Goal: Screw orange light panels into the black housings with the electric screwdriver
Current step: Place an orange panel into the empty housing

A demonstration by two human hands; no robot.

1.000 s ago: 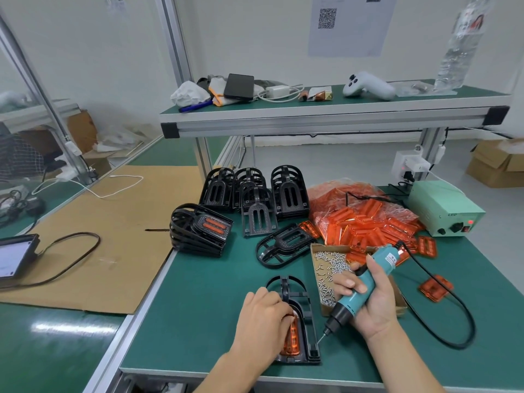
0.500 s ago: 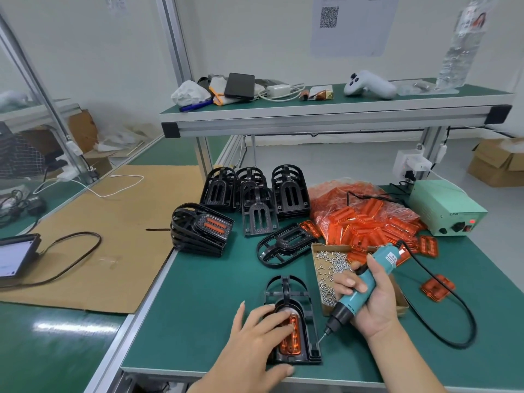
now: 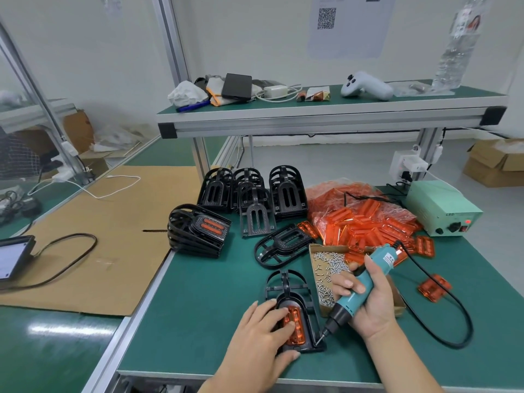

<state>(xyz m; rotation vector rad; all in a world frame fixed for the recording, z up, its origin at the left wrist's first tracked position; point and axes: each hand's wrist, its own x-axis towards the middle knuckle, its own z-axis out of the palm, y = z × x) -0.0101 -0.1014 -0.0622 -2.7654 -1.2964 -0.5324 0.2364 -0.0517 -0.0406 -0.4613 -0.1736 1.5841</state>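
While the black housing (image 3: 295,304) lies near the green bench's (image 3: 198,302) front edge, bare mat stretches leftward from the left hand (image 3: 261,333), whose fingers press the orange light panel (image 3: 296,326) inside it. Just right, the right hand (image 3: 368,299) grips the electric screwdriver (image 3: 360,293), tip at the housing's near right corner, screw box (image 3: 326,268) behind.

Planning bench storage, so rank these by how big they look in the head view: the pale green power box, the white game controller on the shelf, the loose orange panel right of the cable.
1. Pale green power box
2. White game controller, though it sits farther away
3. Loose orange panel
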